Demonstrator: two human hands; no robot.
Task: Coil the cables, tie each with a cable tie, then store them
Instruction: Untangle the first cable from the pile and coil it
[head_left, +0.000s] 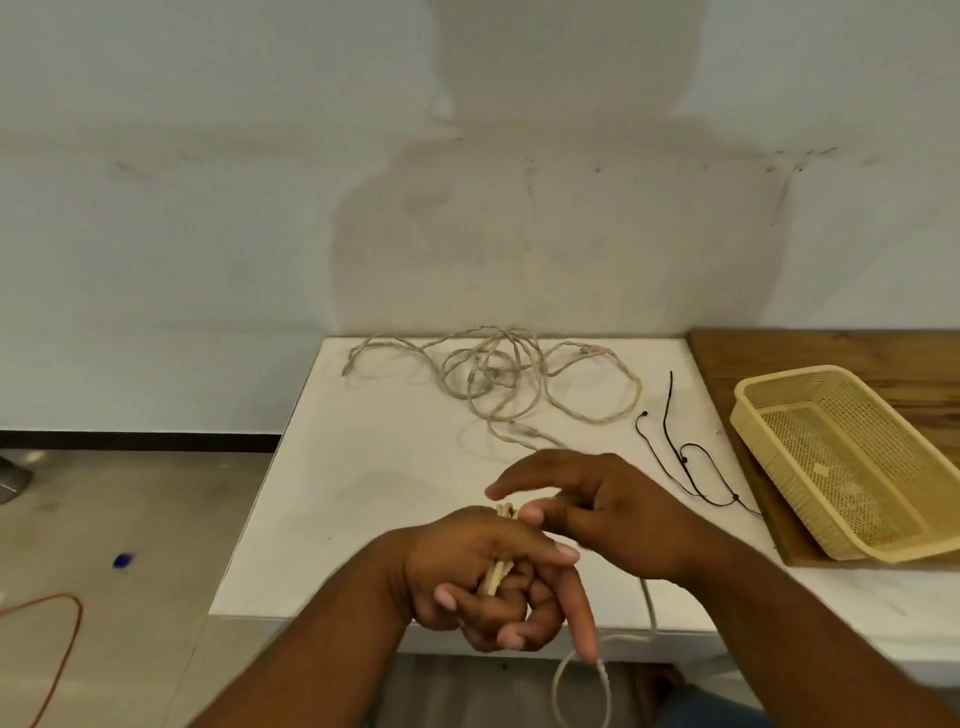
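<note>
My left hand (483, 577) is shut on a coiled bundle of beige cable (496, 566) above the white table's front edge. A loose loop of that same cable (582, 691) hangs below the table edge. My right hand (608, 506) hovers just right of the bundle, fingers spread and holding nothing; its fingertips are close to the top of the coil. A tangle of loose beige cables (498, 379) lies at the back of the table. Black cable ties (680, 452) lie to the right of the tangle.
A yellow mesh plastic basket (748, 410) sits on a wooden board (831, 353) at the right. The white table (363, 493) stands against a pale wall. On the floor to the left lie an orange cord (62, 654) and a small blue object (122, 560).
</note>
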